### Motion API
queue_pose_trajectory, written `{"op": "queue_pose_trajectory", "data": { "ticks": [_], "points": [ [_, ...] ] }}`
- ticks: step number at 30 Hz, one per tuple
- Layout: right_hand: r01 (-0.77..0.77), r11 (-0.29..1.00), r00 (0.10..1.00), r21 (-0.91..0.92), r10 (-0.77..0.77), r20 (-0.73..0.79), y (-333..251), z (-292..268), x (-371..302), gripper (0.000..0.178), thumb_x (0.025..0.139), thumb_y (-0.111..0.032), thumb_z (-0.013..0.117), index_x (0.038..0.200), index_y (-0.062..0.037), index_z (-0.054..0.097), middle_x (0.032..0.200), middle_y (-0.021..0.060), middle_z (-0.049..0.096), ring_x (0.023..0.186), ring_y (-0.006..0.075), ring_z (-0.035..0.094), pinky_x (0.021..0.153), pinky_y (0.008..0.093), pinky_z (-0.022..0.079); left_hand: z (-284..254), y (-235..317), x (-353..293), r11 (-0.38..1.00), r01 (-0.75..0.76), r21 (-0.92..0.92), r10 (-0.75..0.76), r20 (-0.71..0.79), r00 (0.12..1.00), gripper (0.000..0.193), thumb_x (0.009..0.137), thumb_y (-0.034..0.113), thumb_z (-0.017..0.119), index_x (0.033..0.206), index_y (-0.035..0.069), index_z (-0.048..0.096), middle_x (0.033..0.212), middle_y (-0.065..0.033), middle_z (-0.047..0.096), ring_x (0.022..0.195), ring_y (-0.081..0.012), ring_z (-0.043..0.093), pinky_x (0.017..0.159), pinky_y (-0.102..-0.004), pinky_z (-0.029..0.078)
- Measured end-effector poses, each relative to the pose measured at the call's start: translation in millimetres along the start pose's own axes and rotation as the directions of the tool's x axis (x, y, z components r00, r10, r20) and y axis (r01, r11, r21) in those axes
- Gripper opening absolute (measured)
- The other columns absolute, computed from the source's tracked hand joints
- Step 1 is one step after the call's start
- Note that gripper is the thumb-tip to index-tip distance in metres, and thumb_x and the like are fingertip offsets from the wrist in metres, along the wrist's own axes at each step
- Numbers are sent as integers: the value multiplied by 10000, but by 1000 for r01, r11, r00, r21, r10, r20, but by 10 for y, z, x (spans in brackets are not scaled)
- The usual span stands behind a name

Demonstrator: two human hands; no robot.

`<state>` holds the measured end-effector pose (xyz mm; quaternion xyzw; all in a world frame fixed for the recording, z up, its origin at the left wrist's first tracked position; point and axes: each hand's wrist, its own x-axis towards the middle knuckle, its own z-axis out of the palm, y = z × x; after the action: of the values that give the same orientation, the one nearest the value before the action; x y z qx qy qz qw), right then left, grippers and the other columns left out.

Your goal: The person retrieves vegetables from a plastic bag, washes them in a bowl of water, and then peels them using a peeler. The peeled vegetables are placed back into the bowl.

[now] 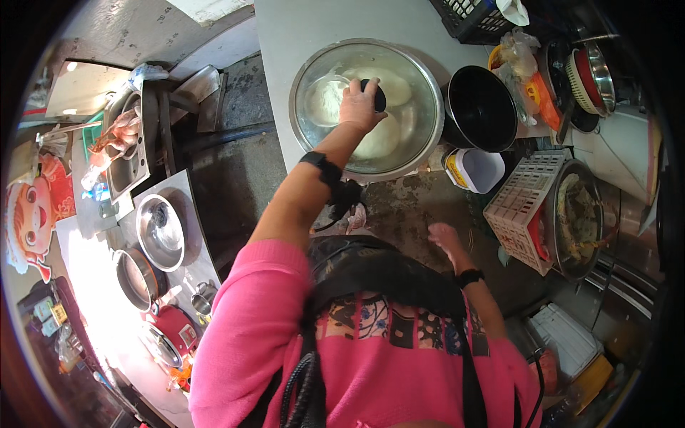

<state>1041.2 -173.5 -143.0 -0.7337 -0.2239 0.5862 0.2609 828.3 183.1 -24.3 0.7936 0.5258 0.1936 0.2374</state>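
Observation:
My left hand (361, 108) is closed on the black knob (374, 95) of a wide see-through lid (417, 125). The lid lies over a large round metal basin (385, 175) on the grey table. Through it show pale, smooth lumps that look like dough (378, 139) and, at the left, a bowl-like shape with white powder (327, 101). My right hand (445, 238) hangs low at my right side, away from the table, with loose fingers and nothing visible in it.
Right of the basin stand a black bucket (482, 107) and a white tub (479, 171). A pale plastic crate (524, 207) is farther right. On the left are a metal bowl (160, 232), a pan (135, 277) and a sink (128, 171) with raw poultry.

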Motion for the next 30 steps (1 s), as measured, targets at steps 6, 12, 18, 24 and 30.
{"op": "queue_pose_trajectory", "data": {
  "ticks": [6, 12, 18, 24, 30],
  "points": [
    [125, 988, 988, 93, -132, 84, -1111, 341, 238, 398, 901, -251, 498, 1232, -33, 464, 1052, 46, 574, 891, 147, 604, 684, 231, 431, -213, -732, -797, 991, -136, -17, 118, -401, 908, 553, 699, 97, 674, 1218, 84, 483, 1259, -179, 429, 1180, -361, 399, 1000, -413, 325],
    [51, 902, 978, 428, -132, 160, -1672, 711, 459, 377, 908, -288, 493, 1185, -42, 425, 1168, 90, 516, 989, 202, 579, 778, 308, 473, 66, -1302, -1214, 143, 621, -771, -645, 403, 649, 318, 831, 251, 630, 953, -24, 530, 837, -96, 589, 643, -160, 593, 525, -272, 519],
    [-164, 745, 979, 647, 43, 199, -1797, 759, 694, 318, 890, -259, 508, 1119, -39, 476, 1098, 104, 572, 934, 263, 599, 796, 404, 498, 88, -1294, -1160, 208, 685, -698, -679, 401, 615, 244, 864, 234, 591, 829, 1, 528, 753, -60, 583, 612, -155, 590, 530, -283, 539],
    [-135, 735, 989, 665, 54, 141, -2029, 811, 839, 354, 863, -258, 537, 1147, -63, 453, 1082, 103, 564, 929, 262, 587, 740, 414, 515, 37, -1340, -869, 187, 685, -704, -675, 414, 610, 205, 872, 210, 581, 858, 27, 489, 759, -70, 588, 604, -161, 604, 537, -266, 547],
    [-105, 624, 994, 774, 71, 78, -2425, 797, 1215, 635, 802, -287, 597, 1314, -78, 286, 1401, 145, 221, 1217, 363, 318, 855, 467, 465, 91, -1535, -176, 276, 698, -661, -655, 402, 640, 246, 846, 212, 597, 882, -14, 505, 808, -108, 590, 618, -185, 601, 513, -288, 556]
  ]
}}
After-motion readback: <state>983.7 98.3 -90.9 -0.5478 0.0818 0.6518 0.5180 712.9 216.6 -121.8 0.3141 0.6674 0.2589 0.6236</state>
